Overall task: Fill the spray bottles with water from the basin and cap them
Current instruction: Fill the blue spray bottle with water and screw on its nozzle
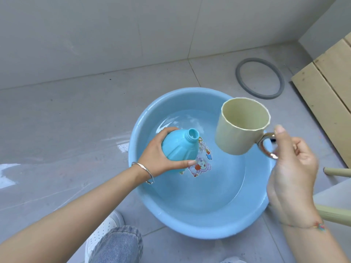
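Left hand [161,158] grips the uncapped blue bottle [178,147] over the basin [190,227]; right hand [292,168] holds the cream cup [241,128] by its handle.

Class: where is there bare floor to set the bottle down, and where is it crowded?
Free: the wet-looking floor left of the basin, between wall and left forearm; also the strip between basin and wall, left of the grey ring. Crowded: right of the basin, with wooden planks and beige legs; over the water, left hand with bottle, right hand with cup.
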{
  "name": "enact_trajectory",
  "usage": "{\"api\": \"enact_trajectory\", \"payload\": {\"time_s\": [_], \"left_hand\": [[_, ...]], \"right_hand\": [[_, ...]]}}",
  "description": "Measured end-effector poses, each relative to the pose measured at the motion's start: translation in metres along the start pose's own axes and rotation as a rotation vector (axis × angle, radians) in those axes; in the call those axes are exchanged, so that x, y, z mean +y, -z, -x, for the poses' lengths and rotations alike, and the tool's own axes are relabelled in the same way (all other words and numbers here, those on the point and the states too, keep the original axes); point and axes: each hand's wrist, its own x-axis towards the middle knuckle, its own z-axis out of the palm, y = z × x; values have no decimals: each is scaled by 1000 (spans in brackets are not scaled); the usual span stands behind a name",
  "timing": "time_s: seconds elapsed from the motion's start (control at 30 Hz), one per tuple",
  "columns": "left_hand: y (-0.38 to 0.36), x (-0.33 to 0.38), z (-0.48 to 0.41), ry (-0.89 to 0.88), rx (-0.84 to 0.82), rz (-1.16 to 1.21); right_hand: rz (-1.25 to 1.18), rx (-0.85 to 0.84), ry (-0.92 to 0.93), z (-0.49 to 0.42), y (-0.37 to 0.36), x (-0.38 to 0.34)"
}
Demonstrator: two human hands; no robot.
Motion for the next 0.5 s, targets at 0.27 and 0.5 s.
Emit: {"api": "enact_trajectory", "payload": {"time_s": [0.27,0.5], "left_hand": [[21,86,11,-77,26,69],[20,184,37,-154,-40,104]], "right_hand": [[-134,21,-195,30,27,-43],[-270,58,-86,50,75,-143]]}}
